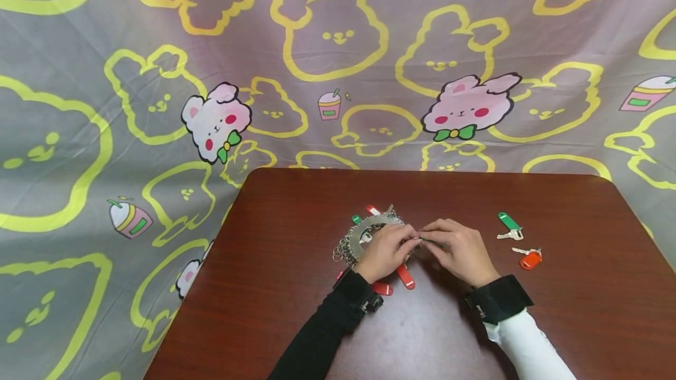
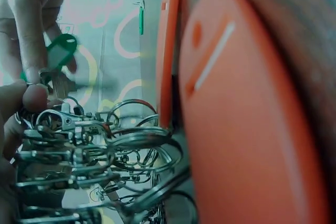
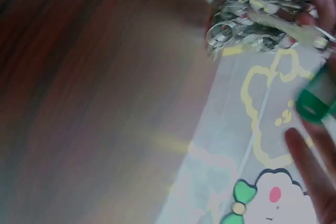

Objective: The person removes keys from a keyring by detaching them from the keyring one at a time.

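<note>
My left hand (image 1: 388, 253) grips the right side of a flat metal ring (image 1: 355, 238) strung with many small split rings and clasps (image 2: 142, 140). Its thumb and finger pinch at one of these small fittings. My right hand (image 1: 462, 251) meets it there, fingertips almost touching the left ones. A green key tag (image 3: 314, 100) with a key is in the right hand's fingers; the left wrist view shows the same green tag (image 2: 64, 51) blurred. Red tags (image 1: 405, 277) hang from the ring below my left hand, large and close in the left wrist view. Fingers hide the exact joining point.
Right of my hands on the brown table (image 1: 581, 321) lie a green tag with a key (image 1: 509, 221) and an orange-red tag with a key (image 1: 530, 260). A patterned cloth (image 1: 369, 128) hangs behind the table's far edge and along its left side.
</note>
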Demonstrator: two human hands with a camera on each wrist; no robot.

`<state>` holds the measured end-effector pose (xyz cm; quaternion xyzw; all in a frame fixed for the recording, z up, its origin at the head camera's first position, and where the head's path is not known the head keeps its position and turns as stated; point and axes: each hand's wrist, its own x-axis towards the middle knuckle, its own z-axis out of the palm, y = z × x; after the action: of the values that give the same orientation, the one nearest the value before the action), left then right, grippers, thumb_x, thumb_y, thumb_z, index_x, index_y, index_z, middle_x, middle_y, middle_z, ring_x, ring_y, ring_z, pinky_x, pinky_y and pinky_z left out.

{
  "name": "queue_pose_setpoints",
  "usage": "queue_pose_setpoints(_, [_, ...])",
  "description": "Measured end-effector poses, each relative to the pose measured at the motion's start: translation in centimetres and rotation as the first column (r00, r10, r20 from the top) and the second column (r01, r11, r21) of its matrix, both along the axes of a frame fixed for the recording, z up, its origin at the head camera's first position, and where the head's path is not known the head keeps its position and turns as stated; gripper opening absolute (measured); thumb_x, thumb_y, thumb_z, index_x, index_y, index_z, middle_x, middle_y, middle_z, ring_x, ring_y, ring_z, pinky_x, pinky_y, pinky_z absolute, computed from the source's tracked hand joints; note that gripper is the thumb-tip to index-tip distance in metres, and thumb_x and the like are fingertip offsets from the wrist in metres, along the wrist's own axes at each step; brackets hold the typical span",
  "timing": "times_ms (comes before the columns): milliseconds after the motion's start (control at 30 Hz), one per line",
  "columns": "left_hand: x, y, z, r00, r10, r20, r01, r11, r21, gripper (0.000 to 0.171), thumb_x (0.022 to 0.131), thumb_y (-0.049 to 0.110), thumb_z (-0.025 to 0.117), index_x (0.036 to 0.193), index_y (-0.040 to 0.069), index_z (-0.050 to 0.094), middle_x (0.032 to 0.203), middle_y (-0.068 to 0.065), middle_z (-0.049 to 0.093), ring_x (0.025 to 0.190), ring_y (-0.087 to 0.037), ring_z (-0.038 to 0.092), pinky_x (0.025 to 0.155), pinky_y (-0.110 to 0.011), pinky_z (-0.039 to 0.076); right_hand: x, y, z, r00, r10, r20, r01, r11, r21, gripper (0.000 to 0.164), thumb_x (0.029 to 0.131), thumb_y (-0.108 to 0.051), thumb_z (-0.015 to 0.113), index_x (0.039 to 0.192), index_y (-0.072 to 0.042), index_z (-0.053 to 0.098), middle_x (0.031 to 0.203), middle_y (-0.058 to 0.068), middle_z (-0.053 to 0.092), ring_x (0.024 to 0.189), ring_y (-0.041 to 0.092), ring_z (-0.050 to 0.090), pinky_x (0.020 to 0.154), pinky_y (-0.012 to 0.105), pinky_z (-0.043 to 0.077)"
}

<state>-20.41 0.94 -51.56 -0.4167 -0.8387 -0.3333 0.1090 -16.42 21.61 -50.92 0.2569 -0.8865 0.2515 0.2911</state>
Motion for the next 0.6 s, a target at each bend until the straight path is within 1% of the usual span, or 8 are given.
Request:
queue_pose_setpoints(67, [0.03, -0.04, 0.05, 1.000, -0.007, 0.023, 0.007, 1.000, 0.016, 0.008, 0.102, 0.020, 0.068, 0.098, 0.014, 0.067, 0.087, 0.003, 0.066, 0.083, -0.011, 0.057, 0.077, -0.022, 0.044, -0.05, -0.06, 0.03, 0.998, 0.015, -0.055, -0.015, 1.000, 0.003, 0.031, 0.073, -0.006, 0.092, 0.102, -0.012, 0.083, 0.099, -0.001, 0.075, 0.090, 0.017, 0.069, 0.060, 0.038, 0.056])
queue_pose_setpoints(167, [0.03, -0.17, 0.03, 0.998, -0.024, 0.064, 0.022, 0.999, 0.036, 0.007, 0.101, 0.019, 0.069, 0.098, 0.014, 0.067, 0.090, 0.002, 0.066, 0.083, -0.010, 0.057, 0.075, -0.018, 0.042, -0.08, -0.13, 0.15, 0.995, 0.032, -0.094, -0.032, 0.999, 0.001, 0.032, 0.070, -0.004, 0.092, 0.100, -0.011, 0.083, 0.099, 0.000, 0.074, 0.091, 0.018, 0.068, 0.060, 0.038, 0.056])
queue_pose_setpoints(267, [0.00, -0.39, -0.07, 0.992, -0.044, 0.116, 0.039, 0.998, 0.046, 0.009, 0.100, 0.022, 0.071, 0.099, 0.015, 0.066, 0.092, 0.003, 0.066, 0.085, -0.007, 0.059, 0.075, -0.016, 0.044, -0.04, -0.13, 0.09, 0.997, 0.038, -0.065, -0.037, 0.999, 0.006, 0.024, 0.073, -0.008, 0.091, 0.094, -0.012, 0.083, 0.092, -0.002, 0.073, 0.086, 0.015, 0.067, 0.060, 0.037, 0.055])
queue_pose_setpoints(333, [-0.06, -0.55, -0.07, 0.986, -0.061, 0.154, 0.054, 0.997, 0.047, 0.010, 0.100, 0.023, 0.071, 0.101, 0.015, 0.066, 0.093, 0.003, 0.067, 0.086, -0.005, 0.060, 0.075, -0.018, 0.048, -0.03, -0.11, -0.04, 0.999, 0.031, -0.025, -0.030, 0.999, 0.019, 0.018, 0.076, -0.011, 0.090, 0.092, -0.015, 0.083, 0.089, -0.005, 0.073, 0.082, 0.013, 0.067, 0.060, 0.035, 0.055])
queue_pose_setpoints(433, [-0.17, -0.72, 0.01, 0.975, -0.076, 0.208, 0.068, 0.997, 0.046, 0.010, 0.100, 0.023, 0.071, 0.102, 0.016, 0.066, 0.094, 0.004, 0.069, 0.084, -0.001, 0.060, 0.074, -0.023, 0.052, -0.03, -0.20, -0.23, 0.999, 0.024, 0.022, -0.025, 0.999, 0.039, 0.017, 0.078, -0.014, 0.090, 0.093, -0.016, 0.083, 0.090, -0.006, 0.075, 0.081, 0.012, 0.068, 0.063, 0.035, 0.056])
queue_pose_setpoints(533, [-0.36, -0.79, 0.08, 0.964, -0.095, 0.248, 0.084, 0.995, 0.054, 0.009, 0.101, 0.023, 0.070, 0.102, 0.016, 0.065, 0.091, 0.005, 0.071, 0.079, 0.004, 0.060, 0.072, -0.022, 0.053, -0.10, -0.38, -0.37, 0.999, 0.049, 0.016, -0.049, 0.999, 0.000, 0.021, 0.077, -0.010, 0.090, 0.096, -0.014, 0.083, 0.091, -0.005, 0.076, 0.082, 0.012, 0.070, 0.067, 0.036, 0.058])
queue_pose_setpoints(600, [-0.48, -0.82, 0.08, 0.956, -0.113, 0.269, 0.100, 0.993, 0.061, 0.009, 0.100, 0.022, 0.070, 0.103, 0.016, 0.064, 0.090, 0.005, 0.072, 0.078, 0.005, 0.061, 0.071, -0.017, 0.052, -0.13, -0.55, -0.47, 0.997, 0.073, 0.003, -0.073, 0.996, -0.054, 0.024, 0.076, -0.003, 0.089, 0.096, -0.012, 0.081, 0.091, -0.003, 0.076, 0.079, 0.012, 0.070, 0.067, 0.033, 0.057])
